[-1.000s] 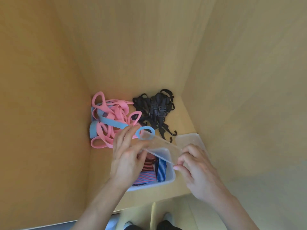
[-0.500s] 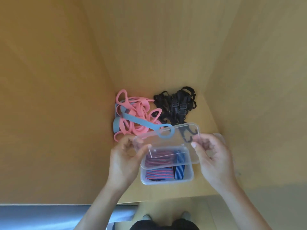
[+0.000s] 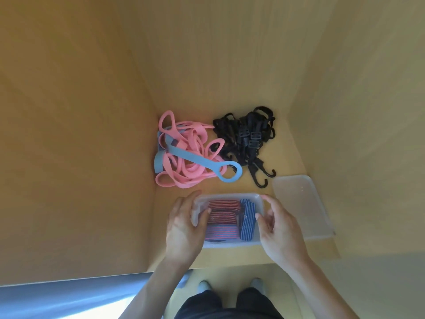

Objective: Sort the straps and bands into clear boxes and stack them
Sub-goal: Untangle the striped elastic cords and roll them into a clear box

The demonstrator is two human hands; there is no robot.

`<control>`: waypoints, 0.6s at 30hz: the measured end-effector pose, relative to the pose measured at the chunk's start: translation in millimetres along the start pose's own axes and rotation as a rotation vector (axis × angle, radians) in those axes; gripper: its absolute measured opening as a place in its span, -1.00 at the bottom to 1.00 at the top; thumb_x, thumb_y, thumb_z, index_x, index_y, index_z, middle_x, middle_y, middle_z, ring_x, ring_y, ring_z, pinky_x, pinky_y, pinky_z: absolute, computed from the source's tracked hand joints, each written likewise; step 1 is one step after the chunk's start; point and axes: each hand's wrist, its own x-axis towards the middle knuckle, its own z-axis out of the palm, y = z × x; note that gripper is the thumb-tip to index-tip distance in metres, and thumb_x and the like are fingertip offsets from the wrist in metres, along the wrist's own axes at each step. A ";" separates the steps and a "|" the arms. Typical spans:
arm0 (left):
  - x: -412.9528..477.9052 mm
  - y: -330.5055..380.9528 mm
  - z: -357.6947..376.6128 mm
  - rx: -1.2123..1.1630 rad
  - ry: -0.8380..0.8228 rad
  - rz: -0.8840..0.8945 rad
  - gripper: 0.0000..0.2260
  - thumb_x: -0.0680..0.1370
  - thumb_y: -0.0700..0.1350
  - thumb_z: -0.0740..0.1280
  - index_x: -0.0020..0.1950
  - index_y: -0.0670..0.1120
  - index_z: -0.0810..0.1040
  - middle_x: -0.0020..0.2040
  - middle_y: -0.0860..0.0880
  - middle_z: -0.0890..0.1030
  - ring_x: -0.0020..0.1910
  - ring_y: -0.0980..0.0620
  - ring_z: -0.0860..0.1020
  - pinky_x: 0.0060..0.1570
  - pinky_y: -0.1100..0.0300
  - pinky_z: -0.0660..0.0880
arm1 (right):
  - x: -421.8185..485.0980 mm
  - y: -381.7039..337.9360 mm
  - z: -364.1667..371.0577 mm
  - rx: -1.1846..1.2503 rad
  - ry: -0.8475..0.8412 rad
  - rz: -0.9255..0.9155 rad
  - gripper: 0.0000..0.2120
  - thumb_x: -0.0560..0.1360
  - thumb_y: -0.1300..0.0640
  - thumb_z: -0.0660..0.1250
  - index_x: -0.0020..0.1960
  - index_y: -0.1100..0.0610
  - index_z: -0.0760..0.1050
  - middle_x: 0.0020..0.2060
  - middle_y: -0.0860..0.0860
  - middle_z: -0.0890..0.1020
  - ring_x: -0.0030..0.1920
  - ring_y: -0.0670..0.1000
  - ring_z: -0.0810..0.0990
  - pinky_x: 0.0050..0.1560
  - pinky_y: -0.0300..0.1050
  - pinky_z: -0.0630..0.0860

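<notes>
A clear box (image 3: 230,244) holding red-and-blue striped bands (image 3: 223,217) sits at the front of a wooden shelf, with its clear lid (image 3: 230,195) lying on top. My left hand (image 3: 184,231) grips the box's left end, thumb on the lid. My right hand (image 3: 280,233) holds the lid's right edge between curled fingers and thumb. Behind the box lie a tangle of pink bands (image 3: 190,173) with a blue band (image 3: 195,157) across it, and a pile of black hooked straps (image 3: 248,137).
Another clear plastic piece (image 3: 303,208), a box or a lid, lies to the right of the box against the right wall. Wooden walls (image 3: 92,134) close in the left, back and right. The shelf's front edge (image 3: 230,264) runs just below my wrists.
The lid, held tilted above the box a second ago, has come down flat onto it. Both hands have moved in to the box's two ends.
</notes>
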 end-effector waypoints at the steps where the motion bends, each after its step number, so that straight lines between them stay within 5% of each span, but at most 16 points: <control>1: -1.0 -2.0 2.3 0.019 0.005 -0.004 -0.63 0.55 -0.10 0.44 0.35 0.06 0.52 0.03 0.16 0.48 0.06 0.04 0.51 0.11 0.02 0.51 | -0.6 0.3 -0.5 -0.025 -0.005 0.003 -0.60 0.57 0.11 0.38 0.39 0.02 0.44 -0.35 -0.17 0.45 -0.27 -0.17 0.53 -0.29 -0.38 0.40; 4: -5.1 -7.8 9.2 0.033 0.025 -0.002 -0.59 0.55 -0.09 0.45 0.40 0.02 0.53 0.09 0.08 0.44 0.12 0.03 0.47 0.16 0.03 0.50 | -1.3 0.1 -0.6 -0.099 -0.022 0.011 -0.58 0.59 0.07 0.34 0.43 0.01 0.40 -0.24 -0.29 0.42 -0.29 -0.24 0.44 -0.17 -0.32 0.41; 13: -1.0 -12.4 12.1 0.053 -0.015 0.023 -0.63 0.58 0.01 0.31 0.38 0.00 0.54 0.24 0.18 0.45 0.24 0.16 0.38 0.26 0.18 0.37 | 3.9 -0.2 6.8 -0.153 -0.033 -0.036 -0.55 0.58 0.15 0.29 0.44 0.04 0.29 0.25 -0.09 0.38 0.20 -0.08 0.49 0.18 -0.23 0.49; 18: -1.0 -17.2 10.0 0.058 -0.057 0.013 -0.62 0.60 0.04 0.27 0.41 0.00 0.52 0.28 0.16 0.47 0.25 0.19 0.36 0.26 0.23 0.33 | 5.5 3.0 15.8 -0.204 -0.169 -0.108 -0.40 0.63 0.22 0.12 0.64 0.11 0.06 0.61 -0.11 0.07 0.56 -0.15 0.13 0.55 -0.21 0.15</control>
